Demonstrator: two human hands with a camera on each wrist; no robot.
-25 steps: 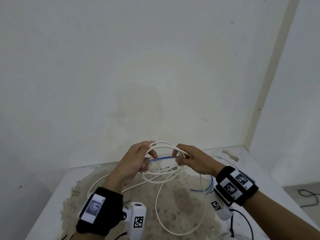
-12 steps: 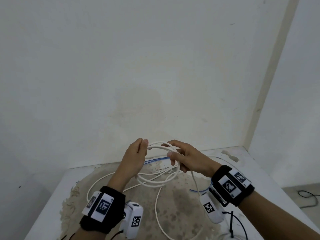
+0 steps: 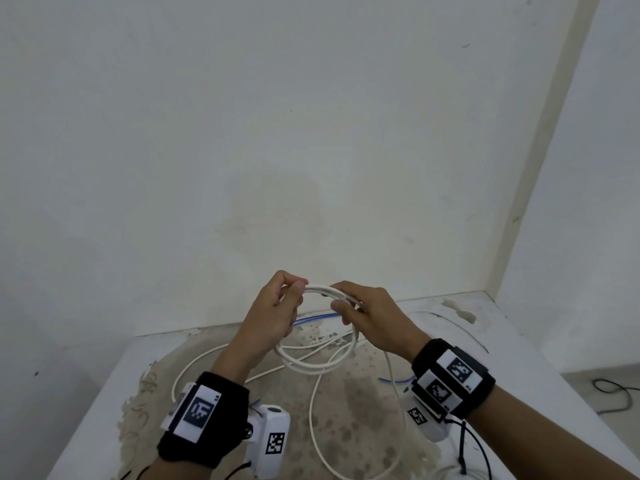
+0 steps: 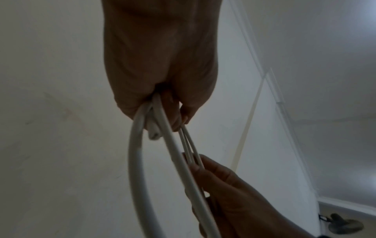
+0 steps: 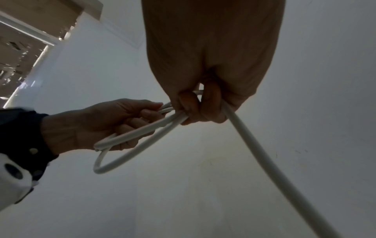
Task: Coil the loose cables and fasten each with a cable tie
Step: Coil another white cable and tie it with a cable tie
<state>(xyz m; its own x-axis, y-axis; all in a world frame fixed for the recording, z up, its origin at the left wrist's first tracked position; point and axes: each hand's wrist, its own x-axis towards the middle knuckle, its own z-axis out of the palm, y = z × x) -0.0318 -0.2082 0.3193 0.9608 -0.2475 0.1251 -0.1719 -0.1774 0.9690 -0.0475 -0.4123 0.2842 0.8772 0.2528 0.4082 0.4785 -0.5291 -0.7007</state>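
A white cable (image 3: 313, 364) is wound into a few loops held in the air above the table (image 3: 104, 403). My left hand (image 3: 277, 308) grips the top of the loops at the left; its fingers curl round the strands, and the cable's cut end (image 4: 153, 134) pokes out below them. My right hand (image 3: 363, 315) grips the same bundle just to the right, fingers (image 5: 195, 106) wrapped round it. The loose tail (image 5: 264, 153) runs from my right hand down to the table, where it lies in a wide curve (image 3: 318, 441).
A blue cable (image 3: 311, 318) lies on the stained tabletop behind the hands, with another stretch (image 3: 394, 381) near my right wrist. A black cord (image 3: 465, 448) lies at the table's front right. Walls close in behind and at the right; another black cord (image 3: 613, 393) lies on the floor.
Both hands have risen a little and drawn closer at the top of the coil. The loops are tighter and hang lower, and more of the tail is taken up.
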